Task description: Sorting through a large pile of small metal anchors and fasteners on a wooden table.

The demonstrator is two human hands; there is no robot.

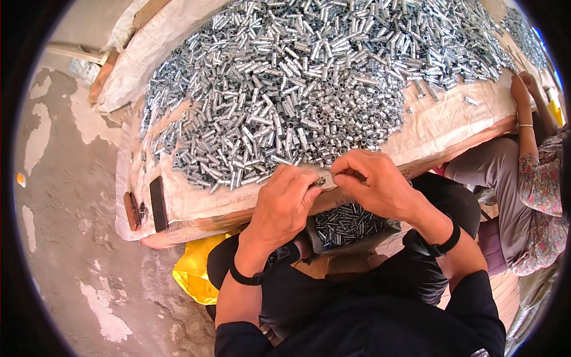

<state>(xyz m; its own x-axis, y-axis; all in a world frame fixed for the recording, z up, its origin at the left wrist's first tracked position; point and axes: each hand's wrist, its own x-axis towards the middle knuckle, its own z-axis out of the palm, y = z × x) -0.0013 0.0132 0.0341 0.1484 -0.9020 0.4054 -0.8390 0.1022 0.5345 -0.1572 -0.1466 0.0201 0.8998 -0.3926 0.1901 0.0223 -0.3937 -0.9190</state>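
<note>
A big heap of silvery metal tubes (256, 95) covers the cloth-topped table, with many short metal rings (357, 107) gathered in its near middle part. My left hand (284, 199) is closed at the table's near edge, its thumb and forefinger pinching a small dark metal piece (321, 181). Close beside it, my right hand (377, 178) has thumb and forefinger pressed together. What they pinch is too small to make out. Below both hands stands a box (389, 229) filled with thin dark metal pins (348, 225).
On the table's left corner lie a dark phone (158, 204) and a brown case (131, 211) with keys. A yellow bag (193, 273) hangs below the edge. To my right sits another person (538, 190), one hand at the table's far right. A bare wall (65, 238) stands left.
</note>
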